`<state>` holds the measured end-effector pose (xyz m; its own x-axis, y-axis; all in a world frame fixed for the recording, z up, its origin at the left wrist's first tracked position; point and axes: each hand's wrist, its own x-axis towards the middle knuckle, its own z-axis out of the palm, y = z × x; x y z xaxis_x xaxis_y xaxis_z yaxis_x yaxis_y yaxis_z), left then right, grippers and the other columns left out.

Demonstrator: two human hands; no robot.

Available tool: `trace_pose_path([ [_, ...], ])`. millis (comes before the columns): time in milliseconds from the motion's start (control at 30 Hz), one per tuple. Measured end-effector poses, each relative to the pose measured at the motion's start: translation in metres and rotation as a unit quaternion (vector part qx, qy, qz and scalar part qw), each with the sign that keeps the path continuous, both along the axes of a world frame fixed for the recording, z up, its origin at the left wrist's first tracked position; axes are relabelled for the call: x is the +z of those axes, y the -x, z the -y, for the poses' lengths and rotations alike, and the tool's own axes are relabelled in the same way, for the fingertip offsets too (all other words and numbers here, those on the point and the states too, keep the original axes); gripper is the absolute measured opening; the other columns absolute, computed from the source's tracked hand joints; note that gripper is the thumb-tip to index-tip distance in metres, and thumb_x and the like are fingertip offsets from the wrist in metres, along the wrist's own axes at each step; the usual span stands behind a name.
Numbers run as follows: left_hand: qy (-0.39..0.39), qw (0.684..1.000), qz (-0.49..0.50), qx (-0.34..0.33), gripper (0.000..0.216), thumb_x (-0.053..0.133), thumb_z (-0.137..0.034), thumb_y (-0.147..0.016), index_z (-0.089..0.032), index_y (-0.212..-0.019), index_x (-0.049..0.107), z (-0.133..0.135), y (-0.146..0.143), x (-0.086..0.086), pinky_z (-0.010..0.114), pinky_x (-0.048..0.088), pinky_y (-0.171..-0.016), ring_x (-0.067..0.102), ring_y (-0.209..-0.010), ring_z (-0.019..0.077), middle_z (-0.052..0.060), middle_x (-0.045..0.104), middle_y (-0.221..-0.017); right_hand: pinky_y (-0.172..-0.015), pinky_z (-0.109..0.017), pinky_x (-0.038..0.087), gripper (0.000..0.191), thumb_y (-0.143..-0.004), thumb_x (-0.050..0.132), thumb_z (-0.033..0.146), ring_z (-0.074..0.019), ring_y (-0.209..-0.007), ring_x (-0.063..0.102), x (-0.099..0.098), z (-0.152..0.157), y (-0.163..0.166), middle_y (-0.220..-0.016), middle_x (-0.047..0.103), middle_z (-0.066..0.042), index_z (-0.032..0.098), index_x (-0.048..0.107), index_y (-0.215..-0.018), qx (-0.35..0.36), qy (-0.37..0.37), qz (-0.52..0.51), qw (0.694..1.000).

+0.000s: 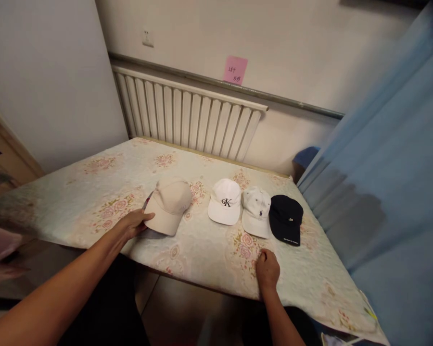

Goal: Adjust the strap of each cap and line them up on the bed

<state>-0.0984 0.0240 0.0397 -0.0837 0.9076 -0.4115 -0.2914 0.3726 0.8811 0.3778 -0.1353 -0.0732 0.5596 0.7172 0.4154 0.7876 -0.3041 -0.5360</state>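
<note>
A person's left hand gripped the brim of a beige cap over a flower-patterned counter, thumb laid across the top and the other fingers mostly out of sight. The hand met the cap at its 8 o'clock side, and the brim pointed toward 7 o'clock. The right hand, curled into a fist with nothing seen in it, was at the near side of the counter; whether it touched the surface could not be told.

3 more caps formed a row at 3 o'clock from the beige 1, set apart from it by a stretch of the pattern. Nearest was a white cap with dark letters, its brim toward 6 o'clock. Just beside it sat an off-white cap with a small dark emblem, between 11 and 12 o'clock from the right hand. At the row's far end, a black cap lay against the off-white cap, its brim toward 5 o'clock.

A pale radiator stood at 11 o'clock from the white cap, a pink note hung at 12, and a blue curtain fell at 3.
</note>
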Motion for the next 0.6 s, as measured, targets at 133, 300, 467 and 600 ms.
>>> trace_pose_path([
  [133, -0.039, 0.996, 0.042, -0.068, 0.042, 0.077, -0.002, -0.048, -0.012, -0.086, 0.064, 0.010, -0.015, 0.008, 0.028, 0.055, -0.067, 0.066, -0.072, 0.0201, 0.008, 0.071, -0.081, -0.080, -0.033, 0.043, 0.031, -0.084, 0.037, 0.025, -0.0243, -0.088, 0.061, 0.001, 0.000, 0.001, -0.095, 0.067, -0.012, 0.015, 0.065, -0.093, -0.001, 0.000, -0.002, 1.000],
  [300, -0.075, 0.987, 0.106, -0.094, 0.050, 0.069, -0.001, -0.047, -0.011, -0.095, 0.065, 0.023, -0.038, 0.017, 0.030, 0.054, -0.068, 0.067, -0.076, 0.0238, 0.009, 0.072, -0.085, -0.081, -0.033, 0.043, 0.032, -0.085, 0.036, 0.025, -0.0241, -0.089, 0.061, 0.002, 0.000, 0.002, -0.094, 0.067, -0.011, 0.015, 0.065, -0.093, 0.000, -0.001, -0.004, 1.000],
  [467, -0.083, 0.982, 0.143, -0.090, 0.051, 0.066, -0.005, -0.047, -0.012, -0.098, 0.066, 0.031, -0.052, 0.014, 0.029, 0.053, -0.061, 0.067, -0.081, 0.0280, 0.009, 0.073, -0.085, -0.080, -0.033, 0.043, 0.031, -0.085, 0.036, 0.025, -0.0240, -0.088, 0.061, 0.002, -0.001, 0.001, -0.094, 0.067, -0.011, 0.015, 0.064, -0.092, -0.005, -0.002, -0.011, 1.000],
  [600, -0.087, 0.977, 0.163, -0.107, 0.059, 0.063, -0.006, -0.049, -0.013, -0.108, 0.064, 0.034, -0.061, 0.016, 0.033, 0.055, -0.066, 0.067, -0.083, 0.0304, 0.007, 0.073, -0.088, -0.080, -0.034, 0.043, 0.031, -0.084, 0.036, 0.025, -0.0246, -0.088, 0.061, 0.002, -0.001, 0.001, -0.095, 0.067, -0.012, 0.015, 0.064, -0.093, -0.006, -0.002, -0.016, 1.000],
])
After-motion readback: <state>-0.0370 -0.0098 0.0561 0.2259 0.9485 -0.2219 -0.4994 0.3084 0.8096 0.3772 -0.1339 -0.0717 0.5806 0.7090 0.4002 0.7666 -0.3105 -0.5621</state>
